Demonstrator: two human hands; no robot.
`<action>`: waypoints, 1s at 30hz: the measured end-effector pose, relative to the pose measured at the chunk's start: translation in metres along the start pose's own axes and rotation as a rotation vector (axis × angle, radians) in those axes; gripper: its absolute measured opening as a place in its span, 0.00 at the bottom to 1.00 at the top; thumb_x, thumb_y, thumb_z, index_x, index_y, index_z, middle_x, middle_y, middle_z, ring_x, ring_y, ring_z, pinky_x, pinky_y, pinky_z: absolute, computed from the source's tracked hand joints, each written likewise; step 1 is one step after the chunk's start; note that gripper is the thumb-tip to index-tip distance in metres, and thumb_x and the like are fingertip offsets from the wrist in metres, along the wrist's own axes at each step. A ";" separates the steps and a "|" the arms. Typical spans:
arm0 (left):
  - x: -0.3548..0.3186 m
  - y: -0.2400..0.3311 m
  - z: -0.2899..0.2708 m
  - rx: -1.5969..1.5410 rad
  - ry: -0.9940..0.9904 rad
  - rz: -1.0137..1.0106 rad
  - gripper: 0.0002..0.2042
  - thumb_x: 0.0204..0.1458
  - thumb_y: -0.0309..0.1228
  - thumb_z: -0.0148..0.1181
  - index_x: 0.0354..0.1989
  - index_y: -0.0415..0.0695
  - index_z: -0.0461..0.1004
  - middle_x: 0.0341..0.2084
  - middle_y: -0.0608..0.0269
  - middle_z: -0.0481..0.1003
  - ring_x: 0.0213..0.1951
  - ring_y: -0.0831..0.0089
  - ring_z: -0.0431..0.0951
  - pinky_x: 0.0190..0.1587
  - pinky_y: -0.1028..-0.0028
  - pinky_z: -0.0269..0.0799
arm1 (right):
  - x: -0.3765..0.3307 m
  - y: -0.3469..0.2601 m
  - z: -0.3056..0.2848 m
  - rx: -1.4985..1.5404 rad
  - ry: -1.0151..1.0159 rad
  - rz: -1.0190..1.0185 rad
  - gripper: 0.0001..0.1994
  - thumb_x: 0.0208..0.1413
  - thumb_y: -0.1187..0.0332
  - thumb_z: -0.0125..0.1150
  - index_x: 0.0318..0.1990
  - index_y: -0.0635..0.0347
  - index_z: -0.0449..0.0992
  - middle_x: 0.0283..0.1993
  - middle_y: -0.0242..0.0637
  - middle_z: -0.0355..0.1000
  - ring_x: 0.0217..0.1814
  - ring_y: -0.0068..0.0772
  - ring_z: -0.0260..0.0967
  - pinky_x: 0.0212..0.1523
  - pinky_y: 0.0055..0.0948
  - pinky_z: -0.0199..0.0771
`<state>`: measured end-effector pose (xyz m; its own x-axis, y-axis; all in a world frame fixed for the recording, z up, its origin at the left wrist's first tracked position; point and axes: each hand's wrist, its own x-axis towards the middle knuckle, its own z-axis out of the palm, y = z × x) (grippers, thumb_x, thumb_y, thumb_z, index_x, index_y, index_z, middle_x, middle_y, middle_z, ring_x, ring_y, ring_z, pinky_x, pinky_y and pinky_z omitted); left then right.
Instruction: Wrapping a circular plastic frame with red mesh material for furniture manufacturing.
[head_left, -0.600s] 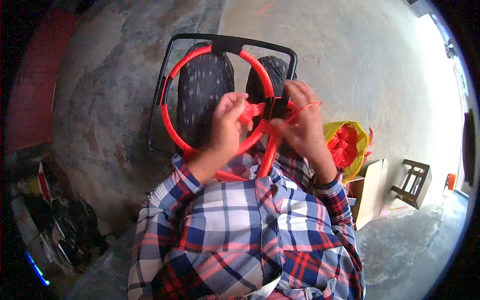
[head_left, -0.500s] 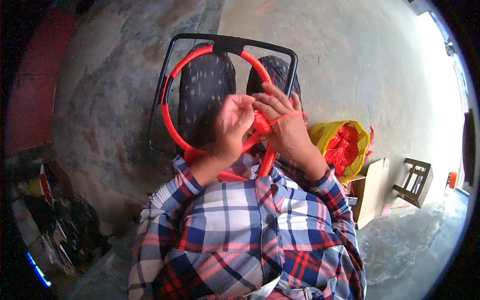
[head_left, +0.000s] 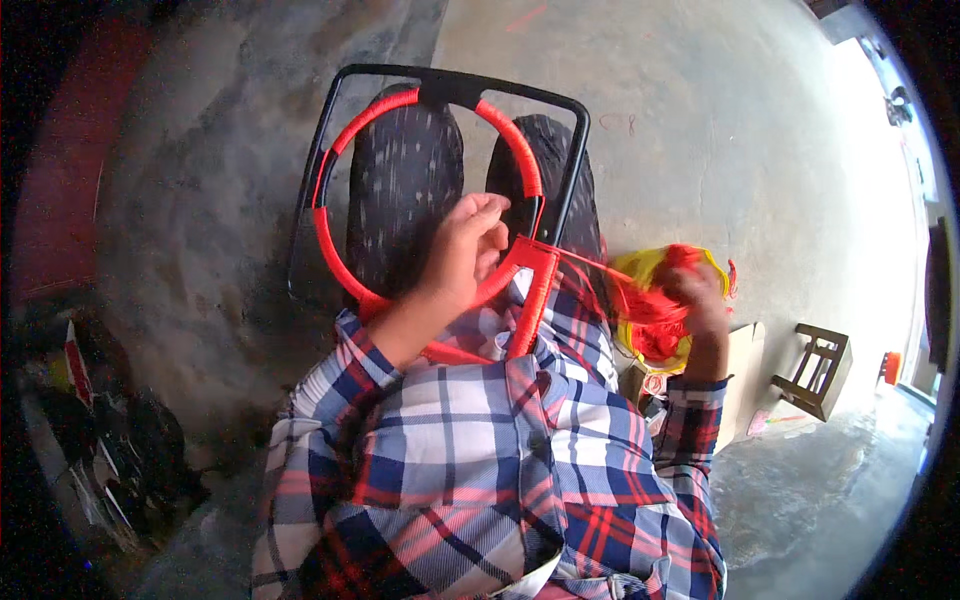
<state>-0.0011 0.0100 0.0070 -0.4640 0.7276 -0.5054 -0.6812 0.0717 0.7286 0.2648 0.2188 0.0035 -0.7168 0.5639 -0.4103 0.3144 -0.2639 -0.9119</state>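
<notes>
Black frame [head_left: 573,165] with red-wrapped ring [head_left: 518,145] lay across the person's lap. Left hand [head_left: 468,250]: fingers curled near the ring's right side; couldn't tell if holding anything. Right hand [head_left: 700,290]: motion-blurred by yellow bag [head_left: 640,262], fingers closed on red cord [head_left: 590,261] stretched from the ring.

You are wearing a plaid shirt [head_left: 450,430] checked in navy blue, white and red, with a buttoned placket [head_left: 536,460] running down its front and a small dark button visible on it. Your left sleeve [head_left: 318,415] and right sleeve [head_left: 690,430] carry the same checks and stop short of your hands. Your trousers [head_left: 405,180] are black, scattered with short pale streaks.
</notes>
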 end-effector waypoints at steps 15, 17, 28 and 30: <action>0.002 0.000 0.006 -0.096 -0.375 -0.092 0.19 0.45 0.27 0.43 0.48 0.36 0.64 0.37 0.53 0.74 0.36 0.64 0.77 0.42 0.68 0.74 | 0.021 0.009 0.108 0.226 -0.146 -0.119 0.21 0.50 0.76 0.59 0.54 0.62 0.69 0.41 0.23 0.70 0.38 0.15 0.64 0.38 0.18 0.64; 0.005 -0.005 0.001 -0.101 -0.324 -0.096 0.18 0.46 0.26 0.42 0.47 0.36 0.64 0.37 0.53 0.75 0.34 0.66 0.77 0.40 0.69 0.74 | 0.015 0.007 0.095 0.032 -0.176 -0.041 0.17 0.51 0.77 0.57 0.50 0.62 0.70 0.40 0.25 0.71 0.38 0.16 0.65 0.38 0.19 0.64; 0.010 -0.002 -0.012 -0.062 -0.249 -0.170 0.06 0.47 0.29 0.49 0.33 0.45 0.66 0.25 0.60 0.74 0.18 0.71 0.74 0.15 0.73 0.72 | -0.041 0.014 0.037 0.440 0.499 -0.129 0.07 0.48 0.69 0.60 0.32 0.57 0.69 0.22 0.27 0.65 0.19 0.20 0.61 0.21 0.21 0.61; 0.009 -0.001 -0.012 -0.073 -0.249 -0.196 0.04 0.46 0.28 0.48 0.31 0.46 0.66 0.24 0.61 0.74 0.17 0.70 0.74 0.15 0.72 0.72 | -0.046 0.031 0.029 0.393 0.488 -0.115 0.07 0.48 0.69 0.60 0.33 0.56 0.69 0.22 0.27 0.65 0.19 0.20 0.61 0.21 0.20 0.61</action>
<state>-0.0110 0.0087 -0.0042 -0.1734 0.8497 -0.4980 -0.7872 0.1842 0.5885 0.2894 0.1617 -0.0052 -0.3371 0.8729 -0.3528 -0.0656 -0.3956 -0.9161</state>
